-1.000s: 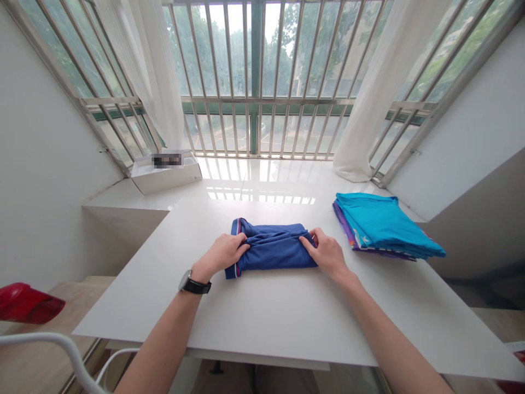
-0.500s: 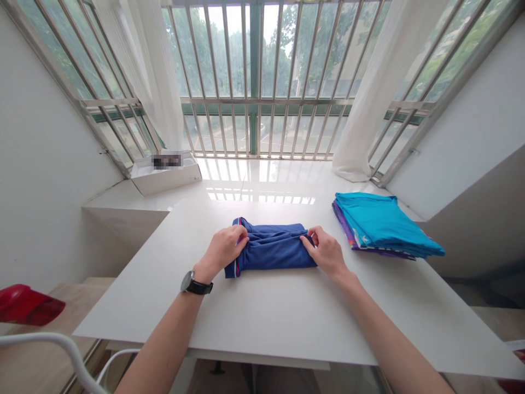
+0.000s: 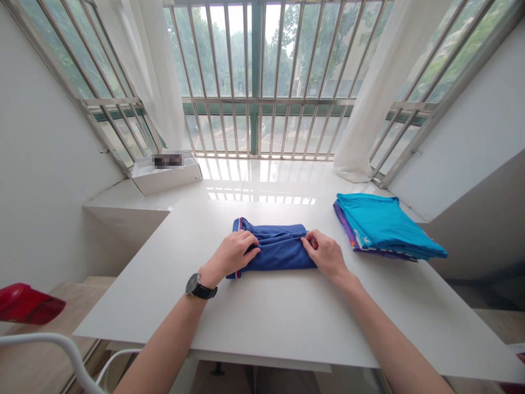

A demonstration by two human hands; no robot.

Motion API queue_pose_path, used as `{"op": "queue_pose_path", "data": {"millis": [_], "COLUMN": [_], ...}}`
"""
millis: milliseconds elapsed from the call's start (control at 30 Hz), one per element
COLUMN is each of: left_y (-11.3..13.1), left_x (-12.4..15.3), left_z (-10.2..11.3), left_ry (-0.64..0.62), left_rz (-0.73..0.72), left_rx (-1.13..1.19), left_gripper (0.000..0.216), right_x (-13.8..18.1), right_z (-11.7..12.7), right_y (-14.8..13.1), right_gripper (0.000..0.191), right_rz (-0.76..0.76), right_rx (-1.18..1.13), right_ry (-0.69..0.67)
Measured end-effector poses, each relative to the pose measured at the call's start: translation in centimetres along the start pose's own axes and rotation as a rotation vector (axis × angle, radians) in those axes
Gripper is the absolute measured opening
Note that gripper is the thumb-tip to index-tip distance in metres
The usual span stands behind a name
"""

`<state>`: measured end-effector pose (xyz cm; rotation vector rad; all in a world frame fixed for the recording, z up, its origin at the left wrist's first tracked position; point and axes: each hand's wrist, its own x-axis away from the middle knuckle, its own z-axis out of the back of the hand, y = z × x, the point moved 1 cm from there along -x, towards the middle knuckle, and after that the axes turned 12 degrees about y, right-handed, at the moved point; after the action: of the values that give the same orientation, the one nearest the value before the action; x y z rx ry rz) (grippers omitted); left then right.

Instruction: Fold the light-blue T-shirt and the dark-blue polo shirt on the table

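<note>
A dark blue garment [image 3: 283,254], folded into a narrow bundle, lies on the white table in front of me. A white and red striped trim runs along its left end, and loose creases cross its top. My left hand [image 3: 238,250], with a watch on the wrist, rests over the left part of the cloth, its fingers bent and gathering the fabric. At the right end, my right hand [image 3: 325,251] pinches the garment's edge between thumb and fingers.
A stack of folded turquoise and purple cloth [image 3: 383,224] sits on the right side of the white table [image 3: 262,317]. On the windowsill at the back left stands a white box [image 3: 168,178]. A red object [image 3: 30,303] and a white tube [image 3: 49,340] are at the lower left.
My left hand has slid right, from the trimmed end further onto the cloth, uncovering more of the trim. My right hand stays at the right end.
</note>
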<state>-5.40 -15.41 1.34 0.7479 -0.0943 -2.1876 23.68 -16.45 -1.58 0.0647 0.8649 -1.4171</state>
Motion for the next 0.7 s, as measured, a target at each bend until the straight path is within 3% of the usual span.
{"op": "queue_pose_path", "data": {"millis": [700], "left_y": [0.24], "left_x": [-0.09], "left_z": [0.26], "left_ry": [-0.064], "left_rz": [0.018], "left_rx": [-0.040], "left_gripper": [0.017], "right_x": [0.05], "right_z": [-0.05], "right_y": [-0.18], "right_gripper": [0.019], "right_rz": [0.023], "right_rx": [0.041], "right_ry": [-0.065]}}
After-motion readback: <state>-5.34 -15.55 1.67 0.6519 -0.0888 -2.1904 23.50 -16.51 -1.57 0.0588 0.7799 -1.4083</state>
